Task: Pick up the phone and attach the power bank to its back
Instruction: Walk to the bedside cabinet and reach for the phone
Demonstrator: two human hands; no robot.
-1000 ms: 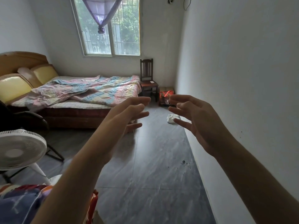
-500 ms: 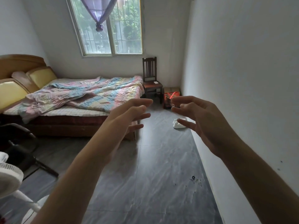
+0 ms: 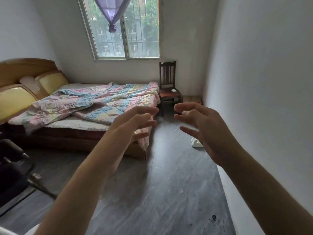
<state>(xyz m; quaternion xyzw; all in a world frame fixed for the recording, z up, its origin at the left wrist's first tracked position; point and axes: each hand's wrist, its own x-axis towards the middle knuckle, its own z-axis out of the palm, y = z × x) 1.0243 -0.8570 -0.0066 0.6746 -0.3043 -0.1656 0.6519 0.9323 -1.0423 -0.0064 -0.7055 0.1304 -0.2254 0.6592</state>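
My left hand [image 3: 130, 126] and my right hand [image 3: 205, 131] are stretched out in front of me at chest height, fingers spread and curled, palms facing each other, holding nothing. Far ahead a dark wooden chair [image 3: 169, 92] stands against the back wall under the window. A small white flat object [image 3: 173, 90] lies on its seat; it is too small to tell whether it is the phone or the power bank. I see no other phone or power bank.
A bed [image 3: 84, 112] with a pastel quilt fills the left side. A white wall [image 3: 262, 99] runs along the right. White shoes [image 3: 196, 143] lie on the grey tile floor by that wall. A dark chair [image 3: 13, 167] is at the left edge.
The view has advanced into the room and the far chair looks nearer. The white fan has slid out of view at lower left. Both hands stay raised and open.
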